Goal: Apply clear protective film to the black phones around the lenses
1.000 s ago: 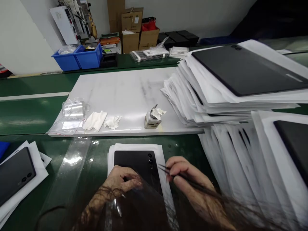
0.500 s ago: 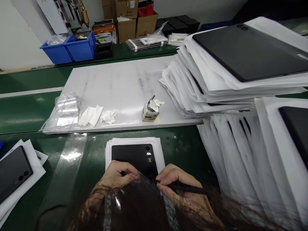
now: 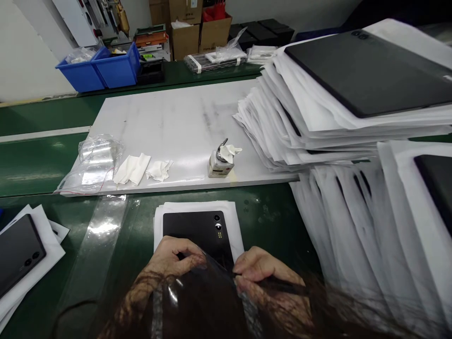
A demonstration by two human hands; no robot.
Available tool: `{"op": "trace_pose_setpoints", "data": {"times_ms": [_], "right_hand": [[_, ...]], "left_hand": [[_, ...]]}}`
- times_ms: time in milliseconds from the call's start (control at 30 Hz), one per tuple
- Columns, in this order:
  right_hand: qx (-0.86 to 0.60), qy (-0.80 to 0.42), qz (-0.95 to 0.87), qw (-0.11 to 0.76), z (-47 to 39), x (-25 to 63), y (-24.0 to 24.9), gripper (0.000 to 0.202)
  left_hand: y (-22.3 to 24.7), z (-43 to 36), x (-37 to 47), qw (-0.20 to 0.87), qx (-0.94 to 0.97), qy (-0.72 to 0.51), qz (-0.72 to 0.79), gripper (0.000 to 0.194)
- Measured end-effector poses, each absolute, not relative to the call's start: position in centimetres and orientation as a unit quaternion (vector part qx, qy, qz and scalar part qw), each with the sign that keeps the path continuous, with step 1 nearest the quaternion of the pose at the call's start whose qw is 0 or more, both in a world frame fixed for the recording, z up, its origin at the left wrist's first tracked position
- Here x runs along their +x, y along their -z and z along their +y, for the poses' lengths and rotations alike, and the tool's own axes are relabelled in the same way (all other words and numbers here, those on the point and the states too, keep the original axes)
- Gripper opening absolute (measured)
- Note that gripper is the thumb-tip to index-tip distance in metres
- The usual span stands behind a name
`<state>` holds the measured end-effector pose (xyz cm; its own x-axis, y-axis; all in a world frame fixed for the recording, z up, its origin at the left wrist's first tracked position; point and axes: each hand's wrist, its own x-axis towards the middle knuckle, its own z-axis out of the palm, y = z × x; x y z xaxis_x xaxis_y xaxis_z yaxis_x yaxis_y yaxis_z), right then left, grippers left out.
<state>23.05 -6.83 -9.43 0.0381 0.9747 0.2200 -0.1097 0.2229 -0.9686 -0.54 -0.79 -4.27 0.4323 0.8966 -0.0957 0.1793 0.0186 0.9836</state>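
Observation:
A dark tablet (image 3: 190,223) lies back up on white sheets (image 3: 233,219), its cameras at the upper right corner. Clear film (image 3: 212,278) covers its lower part. My left hand (image 3: 173,259) pinches the film's edge over the tablet's left side. At the right edge, my right hand (image 3: 268,278) has thumb and finger closed on the film's other edge, with a thin dark tool lying across the palm. Strands of hair blur the lower part of the view and hide part of both hands.
Behind stands a white board (image 3: 169,122) with a small bottle (image 3: 221,164), crumpled wipes (image 3: 132,168) and a clear bag (image 3: 95,162). Tall stacks of wrapped tablets (image 3: 303,122) rise at the right. Another tablet (image 3: 21,249) lies at the left. Blue bins (image 3: 116,68) sit farther back.
My right hand has moved slightly right and down, drawing the film's edge with it. My left hand has stayed nearly still. The view has shifted a little.

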Motion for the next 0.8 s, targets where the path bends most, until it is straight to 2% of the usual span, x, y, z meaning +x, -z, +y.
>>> {"op": "trace_pose_setpoints", "data": {"times_ms": [133,233,800], "right_hand": [[-0.494,-0.519,-0.282,0.638,-3.6,21.5,11.9,0.051],[-0.519,-0.537,-0.187,0.638,-1.2,20.6,13.6,0.062],[-0.515,-0.557,-0.159,0.632,-1.3,20.4,15.3,0.063]], "left_hand": [[4.4,-0.7,-0.4,0.561,0.641,-0.314,0.420,0.012],[4.6,-0.5,-0.3,0.547,0.652,-0.322,0.415,0.012],[5.0,-0.5,-0.3,0.519,0.684,-0.336,0.387,0.014]]}}
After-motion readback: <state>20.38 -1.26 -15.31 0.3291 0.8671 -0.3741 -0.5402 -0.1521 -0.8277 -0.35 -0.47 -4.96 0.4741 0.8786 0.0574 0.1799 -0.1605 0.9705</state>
